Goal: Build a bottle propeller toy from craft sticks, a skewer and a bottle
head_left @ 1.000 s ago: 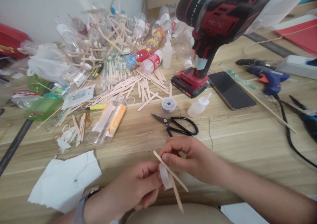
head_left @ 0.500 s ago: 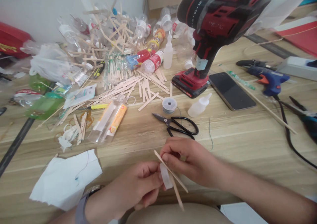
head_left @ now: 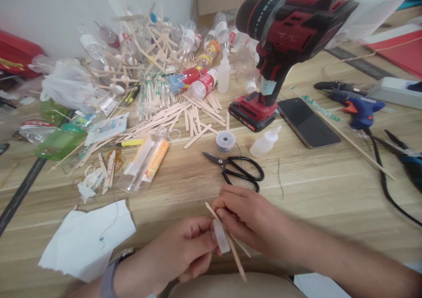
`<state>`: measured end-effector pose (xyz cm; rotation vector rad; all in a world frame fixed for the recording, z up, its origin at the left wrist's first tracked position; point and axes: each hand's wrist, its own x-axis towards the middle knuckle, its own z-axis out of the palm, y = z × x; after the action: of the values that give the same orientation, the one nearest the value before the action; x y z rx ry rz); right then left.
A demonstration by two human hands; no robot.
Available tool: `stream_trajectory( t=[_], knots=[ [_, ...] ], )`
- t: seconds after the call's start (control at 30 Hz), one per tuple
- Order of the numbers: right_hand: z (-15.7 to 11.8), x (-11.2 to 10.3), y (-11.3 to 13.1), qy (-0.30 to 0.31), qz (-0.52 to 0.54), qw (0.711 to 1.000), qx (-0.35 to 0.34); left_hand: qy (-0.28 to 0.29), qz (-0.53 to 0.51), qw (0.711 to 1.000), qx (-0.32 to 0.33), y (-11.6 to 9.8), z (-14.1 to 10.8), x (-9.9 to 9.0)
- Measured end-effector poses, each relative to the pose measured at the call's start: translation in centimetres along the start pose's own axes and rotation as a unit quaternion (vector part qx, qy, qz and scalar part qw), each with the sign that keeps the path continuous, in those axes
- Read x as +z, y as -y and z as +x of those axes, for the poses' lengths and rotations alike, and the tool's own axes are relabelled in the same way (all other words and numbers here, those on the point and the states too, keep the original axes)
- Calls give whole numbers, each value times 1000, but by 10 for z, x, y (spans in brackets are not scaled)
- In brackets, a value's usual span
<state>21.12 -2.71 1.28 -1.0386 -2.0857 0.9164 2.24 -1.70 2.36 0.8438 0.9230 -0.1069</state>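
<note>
Right hand (head_left: 245, 216) shifted over sticks (head_left: 235, 253), blurry-lettered drill (head_left: 290, 36)

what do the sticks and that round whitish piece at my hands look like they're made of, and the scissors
The sticks look like bare wood: pale tan, matte. The round piece seems plastic: whitish, translucent, smooth. The scissors: dark grey blades, probably metal; black, slightly shiny handles, perhaps plastic-coated.

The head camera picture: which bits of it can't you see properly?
- Wooden sticks, head view: partly covered by the right hand.
- White plastic piece, head view: one side is behind the left hand's fingers.
- Lettering on the red drill, head view: too blurred to read.
- Blue-handled tool, head view: cut off by the right edge.
</note>
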Motion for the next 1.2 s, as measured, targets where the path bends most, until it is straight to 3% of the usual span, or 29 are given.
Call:
stream_trajectory(
  t=[1.0, 1.2],
  knots=[
    [-1, -1, 2, 4, -18, 1000, -15, 11, 2, 1000, 6, -2, -2, 3],
    [2, -2, 2, 0, 56, 997, 52, 13, -14, 1000, 3, -4, -4, 3]
  ],
)
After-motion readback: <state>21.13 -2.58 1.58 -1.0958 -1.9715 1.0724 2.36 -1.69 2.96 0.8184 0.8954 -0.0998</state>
